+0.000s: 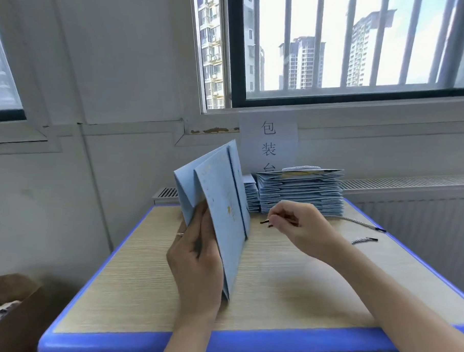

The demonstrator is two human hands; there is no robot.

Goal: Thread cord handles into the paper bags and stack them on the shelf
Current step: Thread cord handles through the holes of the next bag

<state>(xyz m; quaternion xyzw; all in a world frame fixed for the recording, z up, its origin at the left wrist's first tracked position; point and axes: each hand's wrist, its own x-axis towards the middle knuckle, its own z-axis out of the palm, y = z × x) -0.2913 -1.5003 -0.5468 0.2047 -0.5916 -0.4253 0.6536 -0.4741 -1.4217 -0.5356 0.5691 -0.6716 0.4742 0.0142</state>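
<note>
- The left hand [195, 259] is gripping a pale blue paper bag [221, 202], fingers curled round its left edge. It is holding the bag folded flat and upright over the wood-grain worktop [141, 278]. The gold print on the bag's face is showing too faintly to read.
- The right hand [300, 226] is pinching two black cord tips [266, 224] between thumb and forefinger, just beside the bag and apart from it.
- Two twisted grey cords [361, 224] are lying on the worktop to the right of that hand.
- A stack of flat blue bags [302, 192] is sitting at the worktop's far edge, with a lower stack [251, 195] partly hidden behind the held bag.
- A paper sign [268, 142] is hanging on the wall, reading "包装台", with the stack covering part of its last character.
- A barred window [364, 48] is showing tower blocks.
</note>
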